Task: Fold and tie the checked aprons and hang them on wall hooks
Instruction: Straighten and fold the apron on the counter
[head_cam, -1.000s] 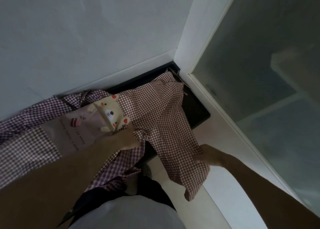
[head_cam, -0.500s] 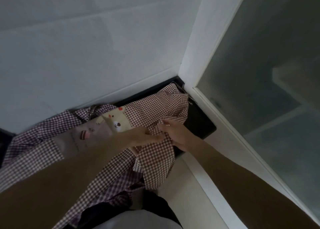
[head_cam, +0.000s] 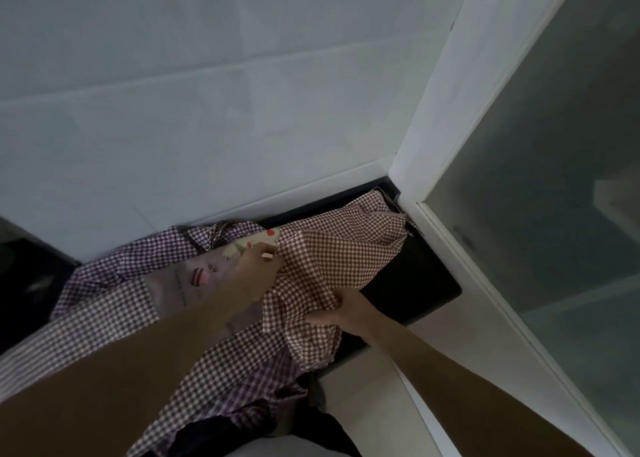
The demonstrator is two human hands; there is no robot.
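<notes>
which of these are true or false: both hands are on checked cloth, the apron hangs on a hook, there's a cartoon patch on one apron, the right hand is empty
1. Both hands are on checked cloth: true. The left hand and the right hand each hold the brown checked apron.
2. The apron hangs on a hook: false. It lies on the dark counter; no hook shows.
3. One apron has a cartoon patch: true, the purple checked apron.
4. The right hand is empty: false. It grips bunched cloth.

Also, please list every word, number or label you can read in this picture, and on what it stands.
None can be read.
Small dark lettering on the pale printed panel of the purple checked apron: too blurred to read.
The brown checked apron shows no text.
</notes>
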